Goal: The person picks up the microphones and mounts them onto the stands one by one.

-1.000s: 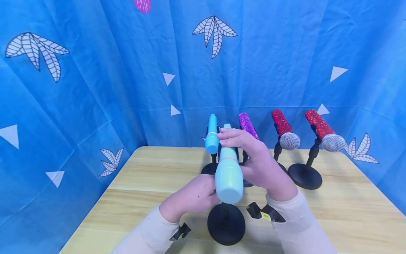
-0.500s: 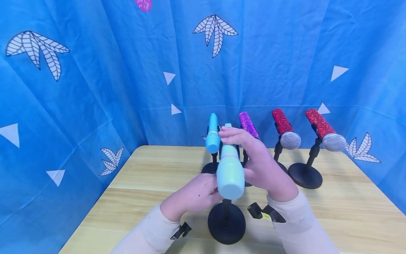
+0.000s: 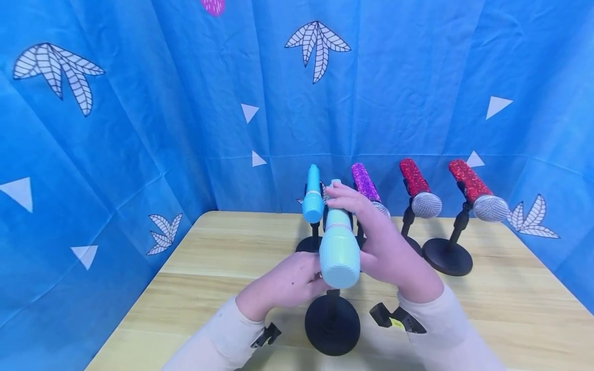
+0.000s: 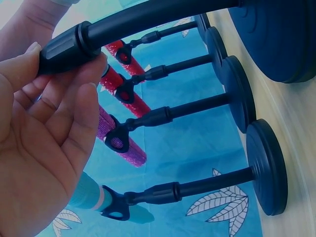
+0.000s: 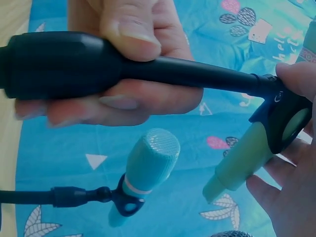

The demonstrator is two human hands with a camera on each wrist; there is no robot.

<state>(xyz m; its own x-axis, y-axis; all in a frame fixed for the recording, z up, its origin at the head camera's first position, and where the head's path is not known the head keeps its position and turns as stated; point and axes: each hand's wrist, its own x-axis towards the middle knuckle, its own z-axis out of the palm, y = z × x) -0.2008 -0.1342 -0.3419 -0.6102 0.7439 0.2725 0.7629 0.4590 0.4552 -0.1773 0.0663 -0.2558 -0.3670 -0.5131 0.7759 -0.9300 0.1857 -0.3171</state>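
Observation:
A mint-green microphone (image 3: pixel 340 257) sits in the black clip (image 5: pixel 284 118) of a desk stand, its ribbed head facing me. My right hand (image 3: pixel 387 245) holds the microphone and clip, thumb on the clip and fingers along the handle in the right wrist view. Lower down, my left hand (image 3: pixel 287 281) grips the stand's pole; the left wrist view shows thumb and fingers round its thick black collar (image 4: pixel 66 52). The stand's round base (image 3: pixel 332 325) rests on the table. Part of the pole is hidden behind the microphone in the head view.
Behind stand a blue microphone (image 3: pixel 313 198), a purple glittery microphone (image 3: pixel 365 181) and two red glittery microphones (image 3: pixel 414 176), each on a black stand. The wooden table (image 3: pixel 223 237) is backed by a blue printed curtain (image 3: pixel 408 77).
The mint-green microphone's head has risen slightly relative to the base, with my right hand shifting a little right. The purple microphone's silver head now shows. My left hand keeps its grip.

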